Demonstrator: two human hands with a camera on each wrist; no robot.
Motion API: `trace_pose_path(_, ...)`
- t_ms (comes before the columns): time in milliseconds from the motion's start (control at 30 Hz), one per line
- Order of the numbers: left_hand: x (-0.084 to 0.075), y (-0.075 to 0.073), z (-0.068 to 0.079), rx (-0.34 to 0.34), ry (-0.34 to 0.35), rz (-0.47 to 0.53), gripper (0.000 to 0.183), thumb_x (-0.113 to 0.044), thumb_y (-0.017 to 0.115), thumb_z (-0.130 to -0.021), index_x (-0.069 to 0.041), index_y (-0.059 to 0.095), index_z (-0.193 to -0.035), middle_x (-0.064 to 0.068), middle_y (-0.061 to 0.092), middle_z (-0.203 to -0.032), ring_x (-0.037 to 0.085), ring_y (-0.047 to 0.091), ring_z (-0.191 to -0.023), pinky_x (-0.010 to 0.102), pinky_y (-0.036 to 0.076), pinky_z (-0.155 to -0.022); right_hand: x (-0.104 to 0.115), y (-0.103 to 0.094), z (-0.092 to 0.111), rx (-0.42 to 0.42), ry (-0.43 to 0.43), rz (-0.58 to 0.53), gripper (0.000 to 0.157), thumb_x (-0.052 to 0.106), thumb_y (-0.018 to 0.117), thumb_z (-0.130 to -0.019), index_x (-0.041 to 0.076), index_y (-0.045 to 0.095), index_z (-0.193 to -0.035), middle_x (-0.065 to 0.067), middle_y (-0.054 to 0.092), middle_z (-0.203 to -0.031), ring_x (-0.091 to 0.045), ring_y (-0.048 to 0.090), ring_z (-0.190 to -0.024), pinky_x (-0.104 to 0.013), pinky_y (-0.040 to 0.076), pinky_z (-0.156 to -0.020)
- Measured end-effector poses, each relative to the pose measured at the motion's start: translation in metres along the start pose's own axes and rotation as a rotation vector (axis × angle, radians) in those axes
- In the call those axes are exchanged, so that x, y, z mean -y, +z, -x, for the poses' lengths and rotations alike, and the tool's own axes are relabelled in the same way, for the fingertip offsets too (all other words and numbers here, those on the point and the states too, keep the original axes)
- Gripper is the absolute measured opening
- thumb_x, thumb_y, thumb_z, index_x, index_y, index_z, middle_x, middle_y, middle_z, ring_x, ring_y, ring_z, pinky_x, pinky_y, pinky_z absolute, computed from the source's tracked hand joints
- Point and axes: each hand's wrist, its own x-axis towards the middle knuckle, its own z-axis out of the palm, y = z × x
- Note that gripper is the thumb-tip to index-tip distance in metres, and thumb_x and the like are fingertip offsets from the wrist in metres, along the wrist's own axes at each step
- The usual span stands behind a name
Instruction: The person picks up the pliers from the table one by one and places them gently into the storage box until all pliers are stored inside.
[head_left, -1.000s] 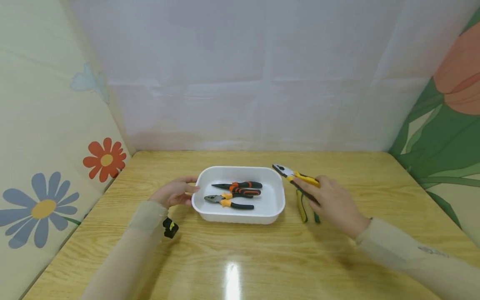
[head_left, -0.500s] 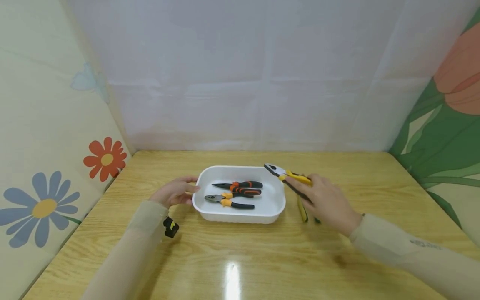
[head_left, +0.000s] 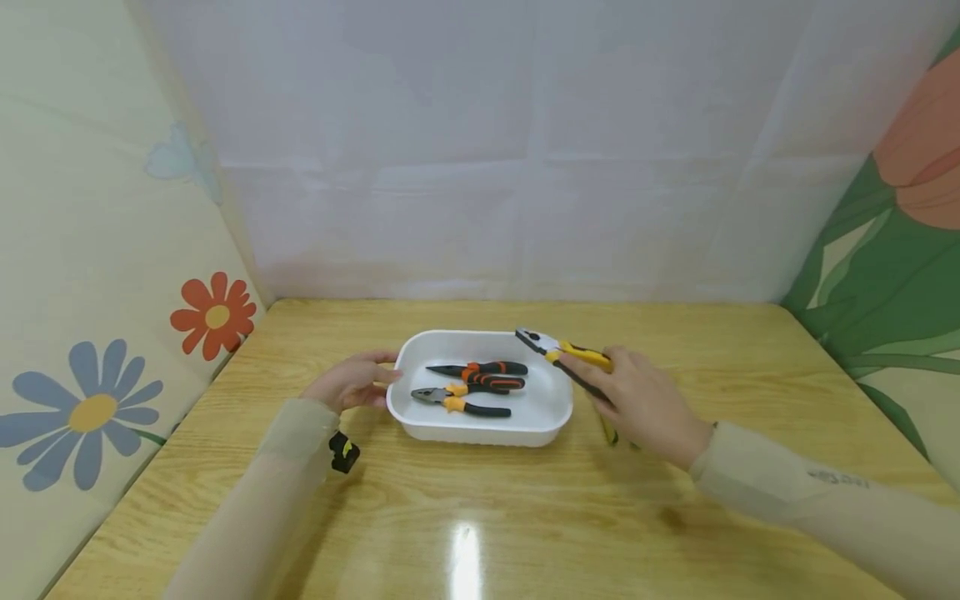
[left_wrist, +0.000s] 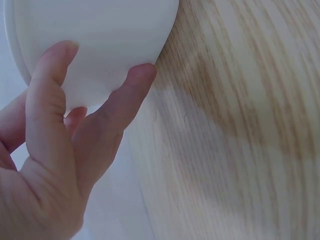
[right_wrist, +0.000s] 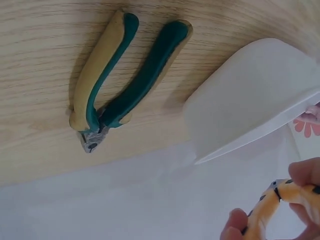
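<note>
My right hand (head_left: 648,404) grips yellow-and-black combination pliers (head_left: 588,356), their head tilted up to the left above the right end of a white plastic bin (head_left: 480,436). In the right wrist view the fingers lie around the yellow-orange handles (right_wrist: 265,212). My left hand (head_left: 348,383) rests its fingers against the bin's left end, seen close in the left wrist view on the white wall (left_wrist: 115,40). Inside the bin lie black-and-orange long-nose pliers (head_left: 502,367) and orange-and-black combination pliers (head_left: 453,403).
Green-and-tan diagonal cutters (right_wrist: 135,90) lie on the wooden table (head_left: 465,492) right of the bin, mostly hidden under my right hand in the head view. A small black-and-yellow block (head_left: 344,452) shows beside my left cuff. A white backdrop (head_left: 487,208) stands behind the table.
My right hand has carried the yellow-and-black pliers leftward, from beside the bin to over its right end. It now covers more of the diagonal cutters. The left hand stays at the bin.
</note>
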Motion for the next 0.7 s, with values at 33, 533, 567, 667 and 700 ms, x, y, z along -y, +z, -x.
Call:
trace_pose_path(33,0.0,0.0,0.0,-0.001,0.001,-0.002,0.053,0.0,0.046,-0.1,0.006,0.025,-0.148,0.022,0.047,-0.12,0.019,0.063,-0.077,0.017,0.055,-0.057,0.0,0.001,-0.001,-0.012,-0.014,-0.003,0.053,0.007,0.074,-0.083,0.017,0.061,-0.133,-0.019,0.054,-0.091,-0.027,0.051,-0.07,-0.038,0.049,-0.053)
trace_pose_path(533,0.0,0.001,0.001,-0.006,-0.009,-0.001,0.055,0.001,0.047,-0.099,0.006,0.023,-0.149,0.023,0.047,-0.122,0.017,0.063,-0.074,0.017,0.055,-0.056,0.014,0.002,-0.017,0.036,-0.066,0.0,0.053,0.018,0.074,-0.087,0.021,0.058,-0.137,-0.019,0.056,-0.095,-0.024,0.051,-0.073,-0.032,0.046,-0.052)
trace_pose_path(567,-0.001,0.001,0.001,-0.003,-0.01,0.001,0.056,0.001,0.047,-0.099,0.005,0.023,-0.149,0.023,0.047,-0.122,0.018,0.064,-0.075,0.017,0.055,-0.056,0.014,0.003,-0.017,0.039,-0.066,0.0,0.053,0.018,0.075,-0.087,0.021,0.058,-0.137,-0.019,0.056,-0.095,-0.025,0.051,-0.074,-0.032,0.046,-0.052)
trace_pose_path(667,-0.002,0.002,0.001,-0.003,-0.014,-0.001,0.055,0.001,0.047,-0.099,0.005,0.023,-0.149,0.024,0.046,-0.124,0.019,0.064,-0.077,0.017,0.055,-0.057,0.015,0.004,-0.019,0.051,-0.068,0.01,0.055,0.017,0.075,-0.086,0.021,0.057,-0.138,-0.019,0.056,-0.096,-0.025,0.051,-0.075,-0.033,0.048,-0.053)
trace_pose_path(700,-0.002,0.002,0.0,-0.007,-0.019,0.0,0.055,0.001,0.047,-0.099,0.005,0.024,-0.149,0.025,0.046,-0.125,0.019,0.064,-0.078,0.017,0.055,-0.057,0.015,0.004,-0.019,0.055,-0.072,0.017,0.056,0.016,0.075,-0.086,0.021,0.057,-0.138,-0.019,0.056,-0.096,-0.026,0.051,-0.075,-0.034,0.048,-0.054)
